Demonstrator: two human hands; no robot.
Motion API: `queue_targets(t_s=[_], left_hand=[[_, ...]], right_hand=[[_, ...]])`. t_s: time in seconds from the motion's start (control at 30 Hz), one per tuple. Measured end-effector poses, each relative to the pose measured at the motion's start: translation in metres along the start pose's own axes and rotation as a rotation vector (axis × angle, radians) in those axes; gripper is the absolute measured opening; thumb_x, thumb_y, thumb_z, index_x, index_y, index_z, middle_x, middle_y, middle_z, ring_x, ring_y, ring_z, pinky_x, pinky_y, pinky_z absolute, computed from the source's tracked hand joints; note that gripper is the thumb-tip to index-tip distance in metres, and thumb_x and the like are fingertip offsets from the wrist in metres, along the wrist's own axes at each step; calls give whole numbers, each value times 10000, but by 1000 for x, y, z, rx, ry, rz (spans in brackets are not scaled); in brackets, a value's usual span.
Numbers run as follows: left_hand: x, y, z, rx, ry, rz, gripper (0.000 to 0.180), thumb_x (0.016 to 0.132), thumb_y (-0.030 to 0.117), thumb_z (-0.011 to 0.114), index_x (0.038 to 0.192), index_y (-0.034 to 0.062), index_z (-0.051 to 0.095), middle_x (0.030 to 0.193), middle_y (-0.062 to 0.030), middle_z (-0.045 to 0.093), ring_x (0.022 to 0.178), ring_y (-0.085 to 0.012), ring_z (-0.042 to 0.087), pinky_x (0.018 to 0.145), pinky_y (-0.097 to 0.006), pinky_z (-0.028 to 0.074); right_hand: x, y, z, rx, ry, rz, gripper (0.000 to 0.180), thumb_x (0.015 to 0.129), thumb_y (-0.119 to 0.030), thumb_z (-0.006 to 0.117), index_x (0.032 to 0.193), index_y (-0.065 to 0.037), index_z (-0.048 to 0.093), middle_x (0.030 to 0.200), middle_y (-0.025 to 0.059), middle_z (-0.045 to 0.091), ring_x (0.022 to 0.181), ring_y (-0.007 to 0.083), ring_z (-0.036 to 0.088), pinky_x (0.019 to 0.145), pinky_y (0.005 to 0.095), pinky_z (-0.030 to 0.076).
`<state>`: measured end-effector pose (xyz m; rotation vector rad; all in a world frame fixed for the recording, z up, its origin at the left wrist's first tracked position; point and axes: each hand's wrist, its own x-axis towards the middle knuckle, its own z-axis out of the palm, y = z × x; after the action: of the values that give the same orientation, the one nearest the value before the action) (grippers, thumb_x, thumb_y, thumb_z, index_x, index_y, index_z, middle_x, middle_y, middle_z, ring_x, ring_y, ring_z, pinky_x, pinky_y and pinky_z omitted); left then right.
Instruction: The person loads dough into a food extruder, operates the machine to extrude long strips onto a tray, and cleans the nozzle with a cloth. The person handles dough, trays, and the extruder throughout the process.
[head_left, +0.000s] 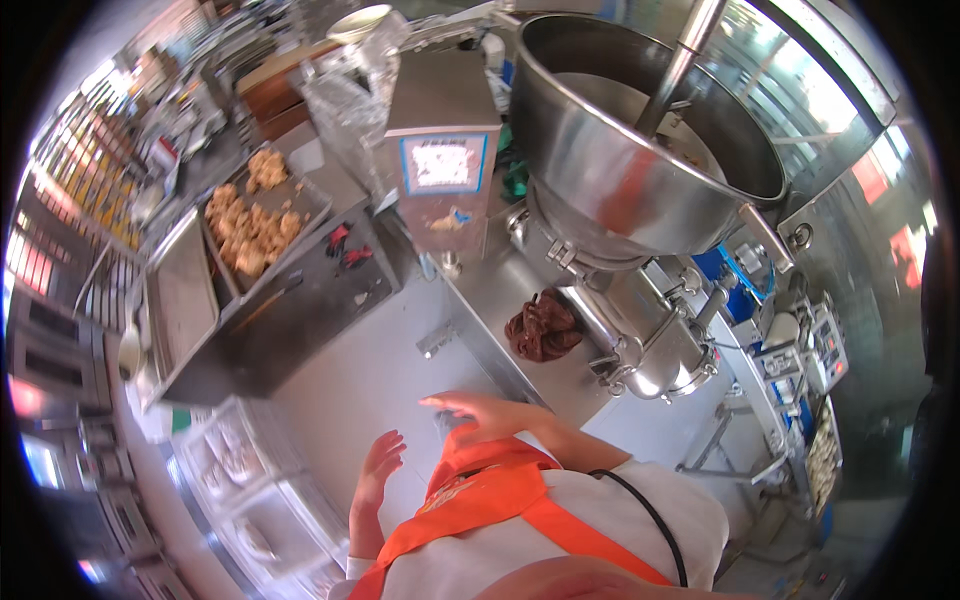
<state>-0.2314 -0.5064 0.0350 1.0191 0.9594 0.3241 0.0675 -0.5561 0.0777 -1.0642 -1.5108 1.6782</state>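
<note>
My left hand (378, 468) hangs open in front of my orange apron, holding nothing, above the pale floor. My right hand (485, 408) is stretched out flat with fingers apart, near the corner of the steel machine base (500, 300); whether it touches the base I cannot tell. A crumpled brown cloth (542, 326) lies on that base, a little beyond my right hand. Above it stands a big tilted steel mixing bowl (620, 190) with a shaft going into it.
A grey machine box with a white panel (443, 160) stands beside the bowl. To the left, a dark steel table (300, 310) carries a tray of golden fried pieces (250, 225) and an empty tray (182, 300). Clear plastic bins (240, 480) sit low left. Shelves run along the left.
</note>
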Motion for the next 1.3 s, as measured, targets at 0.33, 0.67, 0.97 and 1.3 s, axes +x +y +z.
queue_targets(t_s=[0.33, 0.67, 0.97, 1.3], left_hand=[[178, 156, -133, 133, 113, 72, 634, 847, 234, 641, 1420, 93, 410, 1380, -67, 475, 1247, -200, 469, 948, -320, 404], [306, 259, -328, 130, 260, 315, 803, 831, 138, 705, 1502, 101, 265, 1541, -71, 299, 1427, -269, 266, 1101, -433, 336], [396, 263, -484, 921, 393, 224, 1288, 558, 343, 909, 1534, 110, 101, 1544, -210, 183, 1449, -367, 134, 1172, -434, 213], [443, 252, -441, 827, 472, 38, 1256, 549, 300, 904, 1512, 214, 102, 1465, -279, 64, 1215, -483, 466, 972, -455, 488]], right_hand=[[243, -8, -93, -220, 140, -402, 839, 819, -327, 744, 1472, -34, 306, 1464, 140, 376, 1345, 294, 378, 1096, 405, 339], [408, -36, -163, -169, 407, -264, 773, 777, -343, 792, 1387, -31, 432, 1337, 161, 479, 1215, 319, 486, 1040, 404, 389], [617, -2, -194, -652, 403, 39, 1024, 673, -428, 842, 1457, -31, 316, 1415, 189, 393, 1322, 364, 385, 1101, 454, 320], [730, 42, -198, -578, 365, 665, 1288, 536, -544, 887, 1496, -31, 198, 1453, 263, 292, 1344, 405, 335, 1110, 476, 298]])
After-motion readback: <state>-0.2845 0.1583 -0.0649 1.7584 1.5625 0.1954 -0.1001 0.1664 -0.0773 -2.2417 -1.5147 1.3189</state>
